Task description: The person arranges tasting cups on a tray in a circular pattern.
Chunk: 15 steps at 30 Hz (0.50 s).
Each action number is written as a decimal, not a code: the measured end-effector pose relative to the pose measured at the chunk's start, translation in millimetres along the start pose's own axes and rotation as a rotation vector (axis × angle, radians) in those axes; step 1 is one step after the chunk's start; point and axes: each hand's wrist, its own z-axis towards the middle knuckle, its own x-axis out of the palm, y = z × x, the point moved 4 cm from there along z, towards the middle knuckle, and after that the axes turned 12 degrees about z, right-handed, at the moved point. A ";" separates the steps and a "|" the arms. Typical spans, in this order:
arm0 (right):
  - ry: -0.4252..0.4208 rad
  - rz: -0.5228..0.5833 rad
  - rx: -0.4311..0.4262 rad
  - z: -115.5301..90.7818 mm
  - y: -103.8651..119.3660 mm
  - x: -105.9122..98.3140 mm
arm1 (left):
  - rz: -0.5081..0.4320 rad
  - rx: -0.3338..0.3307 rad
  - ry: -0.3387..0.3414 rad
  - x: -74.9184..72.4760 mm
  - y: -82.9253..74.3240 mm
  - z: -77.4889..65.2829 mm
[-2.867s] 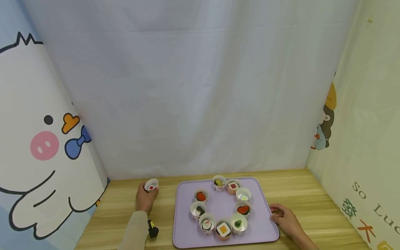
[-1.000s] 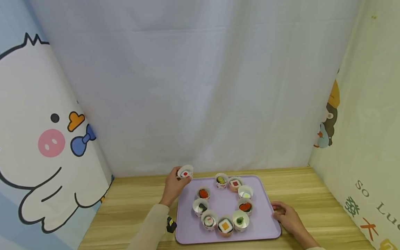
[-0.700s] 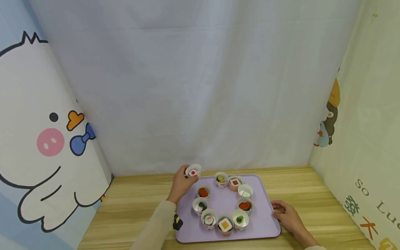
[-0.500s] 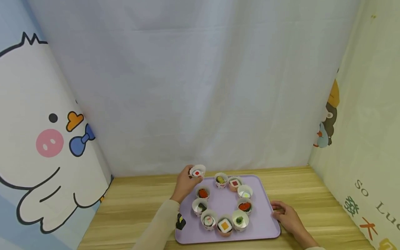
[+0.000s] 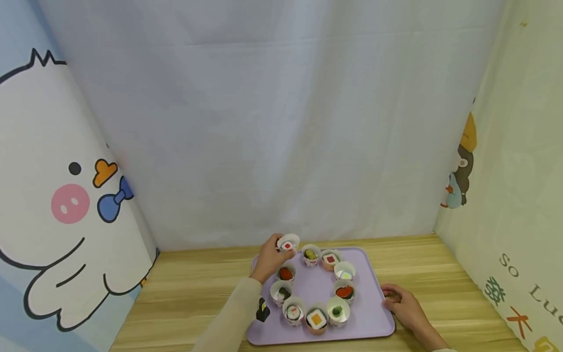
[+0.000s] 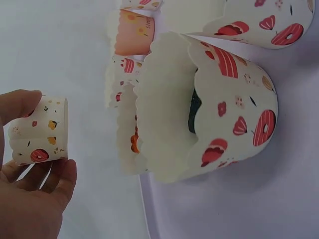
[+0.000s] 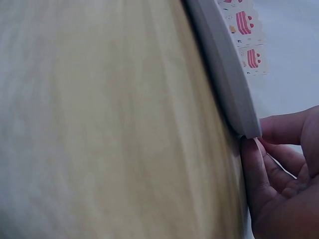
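Observation:
My left hand [image 5: 269, 258] grips a white patterned paper baking cup [image 6: 42, 132] between thumb and fingers, over the tray's back left edge. Inside that cup is a small sushi piece [image 5: 287, 245], white with a red centre. On the lilac tray [image 5: 310, 288], several paper cups stand in a ring, each with a sushi piece, such as an orange-red one [image 5: 286, 274] and a yellow-centred white one [image 5: 316, 319]. The held cup is at the ring's back left, beside the cup with yellow-green filling [image 5: 310, 254]. My right hand [image 5: 404, 305] pinches the tray's right rim [image 7: 232, 74].
A wood-grain table [image 5: 193, 283] lies under the tray and shows on both sides of it. Behind it hangs a pale curtain [image 5: 286, 146]. Printed cloths with a cartoon duck [image 5: 31, 205] and lettering [image 5: 523, 283] close in the sides.
From the table left of the tray, my left hand has lifted the cup with the red-centred piece and brought it right, over the tray's back left corner. My right hand stays at the rim.

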 end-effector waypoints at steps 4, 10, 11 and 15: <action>0.003 0.006 0.003 0.6 -1.7 -0.1 | -0.005 0.008 0.011 5.3 -1.9 1.9; 0.004 0.008 0.002 1.2 -1.5 -0.4 | 0.019 0.011 0.021 12.9 -2.5 5.6; 0.005 0.010 0.001 1.0 -1.2 -0.4 | 0.025 0.012 0.019 14.3 -1.9 6.2; 0.006 0.021 0.002 -0.3 -0.6 0.0 | 0.037 0.002 0.016 20.7 2.5 8.2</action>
